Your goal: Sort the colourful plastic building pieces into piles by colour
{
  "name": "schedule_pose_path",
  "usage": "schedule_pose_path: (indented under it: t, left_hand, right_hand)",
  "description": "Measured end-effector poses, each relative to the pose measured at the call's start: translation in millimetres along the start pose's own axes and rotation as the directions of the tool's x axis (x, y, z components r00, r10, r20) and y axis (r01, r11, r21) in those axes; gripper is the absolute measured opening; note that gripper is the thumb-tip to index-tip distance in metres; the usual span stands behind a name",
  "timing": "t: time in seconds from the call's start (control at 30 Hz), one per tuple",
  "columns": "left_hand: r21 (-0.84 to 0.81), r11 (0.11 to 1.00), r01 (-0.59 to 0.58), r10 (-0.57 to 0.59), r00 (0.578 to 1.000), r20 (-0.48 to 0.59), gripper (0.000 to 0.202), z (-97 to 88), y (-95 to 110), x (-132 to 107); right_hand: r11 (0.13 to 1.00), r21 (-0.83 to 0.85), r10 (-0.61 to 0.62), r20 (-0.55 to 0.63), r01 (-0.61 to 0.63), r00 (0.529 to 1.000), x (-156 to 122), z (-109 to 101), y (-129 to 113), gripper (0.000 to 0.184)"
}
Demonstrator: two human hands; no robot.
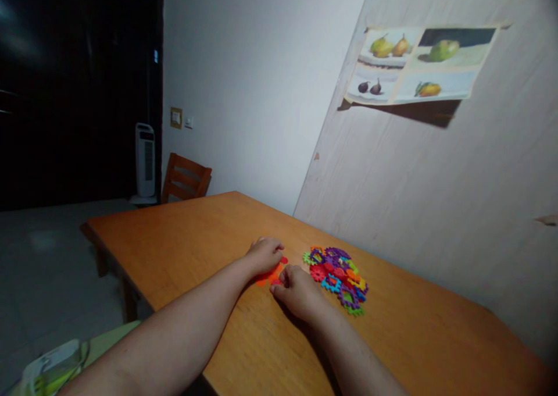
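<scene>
My left hand [264,254] is bent over a flat bright orange toy piece [263,279] on the table, its fingers curled against it and covering part of it. Small red round pieces [285,260] show at its fingertips. Close by on the right, my right hand [300,292] has its thumb and fingers drawn together at another red piece [275,281] beside the orange one. Just right of my hands lies a heap of toy gears [335,262] in purple, red, blue, green, yellow and orange. How the orange and red pieces join is hidden by my fingers.
The wooden table [183,233] reaches back to the wall, where a fruit picture sheet [410,82] hangs. A wooden chair [185,178] stands at the far end, with a white tower heater [145,160] behind it. A clear-lidded box [52,367] sits at the lower left.
</scene>
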State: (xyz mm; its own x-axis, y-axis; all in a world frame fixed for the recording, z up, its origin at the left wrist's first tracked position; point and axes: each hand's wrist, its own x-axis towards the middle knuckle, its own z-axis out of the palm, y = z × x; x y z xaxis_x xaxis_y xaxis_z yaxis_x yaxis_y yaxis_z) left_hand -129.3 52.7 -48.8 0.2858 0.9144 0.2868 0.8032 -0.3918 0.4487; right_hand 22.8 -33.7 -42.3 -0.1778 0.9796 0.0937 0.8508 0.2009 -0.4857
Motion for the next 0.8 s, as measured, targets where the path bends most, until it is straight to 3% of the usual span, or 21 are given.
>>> schedule_pose_path:
  t: [0.17, 0.27, 0.33, 0.4, 0.47, 0.53, 0.57, 0.67, 0.73, 0.8]
  left_hand:
    - [0.158, 0.987, -0.032, 0.023, 0.998, 0.059, 0.036, -1.3, 10, -8]
    - [0.21, 0.975, -0.072, 0.057, 0.995, 0.078, 0.037, -1.2, 11, -10]
    - [0.22, 0.971, -0.097, 0.079, 0.993, 0.089, 0.038, -1.7, 10, -10]
    - [0.212, 0.971, -0.107, 0.085, 0.99, 0.11, 0.038, -2.2, 10, -10]
    - [0.187, 0.977, -0.103, 0.075, 0.986, 0.151, 0.036, -2.7, 11, -10]
    - [0.13, 0.986, -0.108, 0.079, 0.974, 0.214, 0.037, -3.2, 13, -11]
    - [0.091, 0.989, -0.114, 0.089, 0.966, 0.242, 0.037, -3.4, 15, -11]
    - [-0.014, 0.993, -0.119, 0.119, 0.967, 0.225, 0.034, -3.8, 17, -9]
    - [-0.046, 0.995, -0.084, 0.089, 0.987, 0.136, 0.032, -4.1, 14, -5]
    - [-0.082, 0.997, -0.01, 0.015, 0.998, 0.059, 0.031, -4.8, 8, 0]
  right_hand:
    - [0.996, 0.083, -0.029, 0.019, 0.027, 0.999, 9, 9, 7, 0.014]
    - [0.995, 0.095, -0.005, -0.066, 0.011, 0.998, 14, 1, 18, 0.009]
    - [0.995, 0.091, 0.063, -0.187, -0.047, 0.98, 17, -12, 28, 0.004]
    - [0.99, 0.063, 0.141, -0.353, -0.127, 0.925, 18, -30, 40, 0.006]
    - [0.976, 0.013, 0.195, -0.509, -0.219, 0.839, 18, -45, 54, 0.015]
    - [0.961, -0.014, 0.216, -0.59, -0.277, 0.778, 18, -53, 65, 0.026]
    - [0.96, -0.023, 0.211, -0.596, -0.28, 0.775, 18, -53, 68, 0.028]
    - [0.981, -0.059, 0.136, -0.484, -0.187, 0.864, 18, -45, 68, 0.027]
    - [0.991, -0.091, 0.062, -0.362, -0.102, 0.93, 17, -35, 60, 0.027]
    - [0.99, -0.136, -0.002, -0.256, -0.034, 0.967, 14, -27, 49, 0.029]
